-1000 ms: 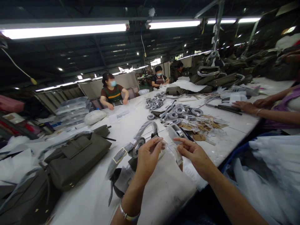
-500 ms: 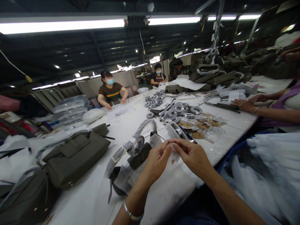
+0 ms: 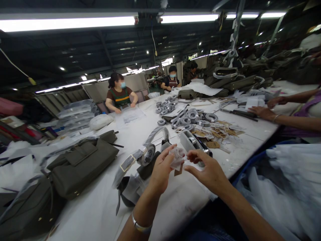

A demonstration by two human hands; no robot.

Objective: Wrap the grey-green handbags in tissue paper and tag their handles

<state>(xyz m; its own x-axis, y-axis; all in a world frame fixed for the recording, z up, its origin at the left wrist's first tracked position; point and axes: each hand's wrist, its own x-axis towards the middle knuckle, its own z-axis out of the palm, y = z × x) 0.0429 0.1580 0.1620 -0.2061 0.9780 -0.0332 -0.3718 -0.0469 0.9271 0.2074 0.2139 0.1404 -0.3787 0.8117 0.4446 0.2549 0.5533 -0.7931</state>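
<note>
And here's the left hand (image 3: 162,167), thumb and bent fingers pinched on a crumpled clear wrapping (image 3: 177,156), with whatever is folded inside too blurred to read! A brown card (image 3: 179,170) pokes out beneath, its top covered by the wrapping. The right hand (image 3: 208,169) sits just beside, thumb apart from half-curled fingers, no object visible in its grasp, though its palm is turned from us. Behind the left forearm, a buckled strap (image 3: 127,162) and dark pieces are partly blocked from sight; the tape dispenser (image 3: 193,142) loses its near end behind the right fingers. On the far right, a co-worker's arms (image 3: 288,120) are cut off by the frame. Now the room: the table's near edge slants away under the right forearm, a blue-rimmed container of white wraps (image 3: 293,174) close beyond it, while bare tabletop (image 3: 100,197) opens between the strap and the dark bag (image 3: 82,169). And the change: half a second ago the fingertips met and mostly covered the wrapping; now the hands have parted, it shows plainly in the left, and strap and bag lie as they did.
</note>
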